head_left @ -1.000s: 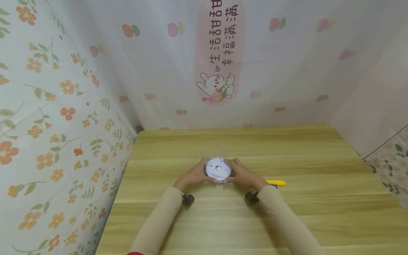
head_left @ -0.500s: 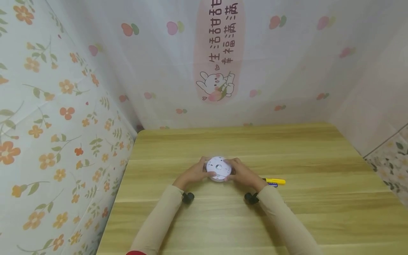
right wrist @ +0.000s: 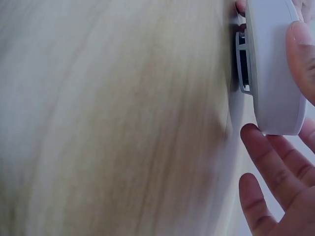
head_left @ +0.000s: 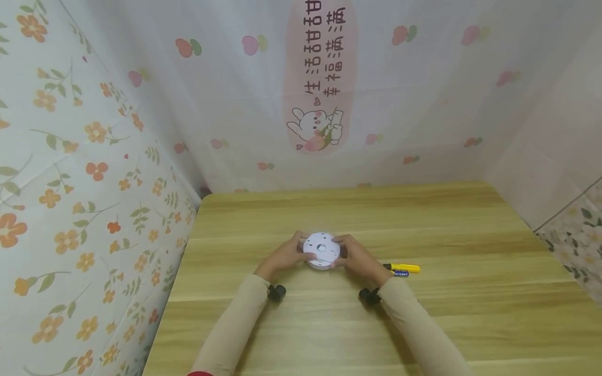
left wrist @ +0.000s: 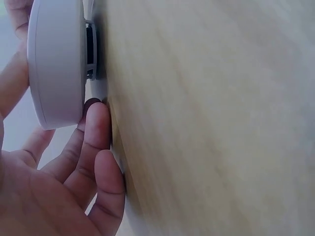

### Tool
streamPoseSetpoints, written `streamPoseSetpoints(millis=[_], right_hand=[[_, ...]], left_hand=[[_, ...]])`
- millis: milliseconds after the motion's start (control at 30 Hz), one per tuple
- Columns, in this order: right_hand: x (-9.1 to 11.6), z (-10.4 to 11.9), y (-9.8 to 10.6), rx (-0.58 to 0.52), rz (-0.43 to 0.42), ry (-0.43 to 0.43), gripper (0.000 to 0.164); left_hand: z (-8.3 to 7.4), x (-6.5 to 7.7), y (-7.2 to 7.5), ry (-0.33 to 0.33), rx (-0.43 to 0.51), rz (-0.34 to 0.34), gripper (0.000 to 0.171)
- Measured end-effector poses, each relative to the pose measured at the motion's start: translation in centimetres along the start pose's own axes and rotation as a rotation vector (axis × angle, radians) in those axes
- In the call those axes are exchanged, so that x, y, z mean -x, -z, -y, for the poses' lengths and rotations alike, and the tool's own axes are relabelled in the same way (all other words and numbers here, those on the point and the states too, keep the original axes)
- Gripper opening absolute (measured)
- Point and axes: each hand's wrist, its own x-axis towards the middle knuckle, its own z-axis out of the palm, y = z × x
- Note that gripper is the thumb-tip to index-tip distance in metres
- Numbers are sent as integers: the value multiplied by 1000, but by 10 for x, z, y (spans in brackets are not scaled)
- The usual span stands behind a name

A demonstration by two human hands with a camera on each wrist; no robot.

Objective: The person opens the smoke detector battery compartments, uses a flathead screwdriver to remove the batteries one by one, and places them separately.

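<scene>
A round white smoke detector (head_left: 327,247) is between my two hands in the middle of the head view, its flat plate with a centre hole facing up. My left hand (head_left: 285,257) grips its left side, thumb on the plate's near edge. My right hand (head_left: 361,257) grips the right side. In the left wrist view, the detector's smooth side wall (left wrist: 56,64) shows, its vented part facing the tabletop. Several left fingers curl below the rim. The right wrist view shows the right thumb (right wrist: 301,59) against the detector's wall (right wrist: 275,78), other fingers spread near its edge.
On the wooden table (head_left: 263,214), a yellow stick-shaped thing (head_left: 406,268) with a black end lies just right of my right wrist. A small blue item with pale lettering (head_left: 401,273) lies beside it. Patterned curtains (head_left: 226,104) stand behind and to the left.
My left thumb has moved from the near rim up onto the plate. The right forearm has shifted slightly, showing more of the yellow and blue things. The detector stays in about the same place.
</scene>
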Motion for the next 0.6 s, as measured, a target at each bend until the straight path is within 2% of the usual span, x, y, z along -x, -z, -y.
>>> streamPoseSetpoints(millis=[367,600], right_hand=[[1,-2,-5,4,-70,2,56],[2,0,-4,2,-72,13,56]], left_hand=[[-2,1,5,13,20,45,49],[-2,0,6,20,54,48,47]])
